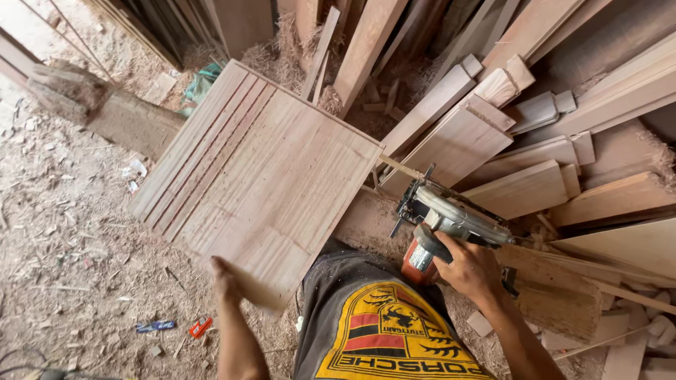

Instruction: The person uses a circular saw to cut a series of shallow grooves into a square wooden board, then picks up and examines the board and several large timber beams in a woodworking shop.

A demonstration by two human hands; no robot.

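The left hand has its grip pinching the near edge of the panel. The right hand has its grip closed around the saw, beside the panel.

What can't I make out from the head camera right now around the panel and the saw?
- Head view: the left hand grips the wooden panel; its fingers are hidden behind the panel's near edge.
- Head view: the circular saw blade is hidden by its own guard and body.
- Head view: the right hand covers the saw's handle, so the trigger is unseen.
- Head view: the panel's underside faces away.
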